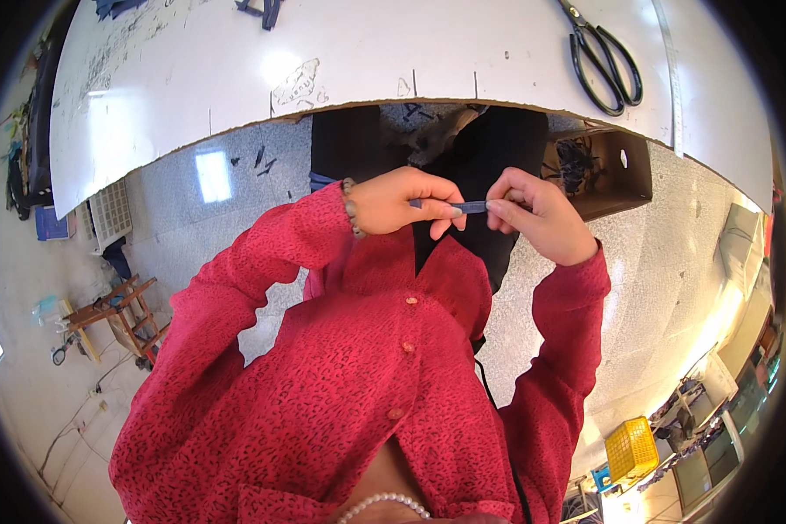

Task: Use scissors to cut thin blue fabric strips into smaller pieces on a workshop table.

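Head view showed a large white table (341, 61) filling the upper part of the picture, its near edge curving from the left side across to the right. Below that edge lay a speckled grey floor (672, 262), with open room to the left and right of the person's arms. A brown cardboard box (620, 170) stood on the floor under the table's right part, dark scraps inside it. Black scissors (604, 61) lay on the table near its far right corner, well apart from both hands, handles toward the near edge. A yellow crate (630, 447) stood at the lower right of the floor.

Both arms, in red patterned sleeves, came up from the lower edge and met just below the table's near edge, over dark cloth (489, 157) hanging under it. Between the hands ran a narrow dark blue strip (450, 206), its long axis lying nearly level, left to right, parallel to the table edge. The left hand (403, 201), a bead bracelet at its wrist, was curled shut around the strip's left end, fingertips pinching it. The right hand (540, 214) pinched the right end between thumb and forefinger, other fingers folded. The strip spanned the short gap between the two hands, held in the air, touching neither table nor floor.
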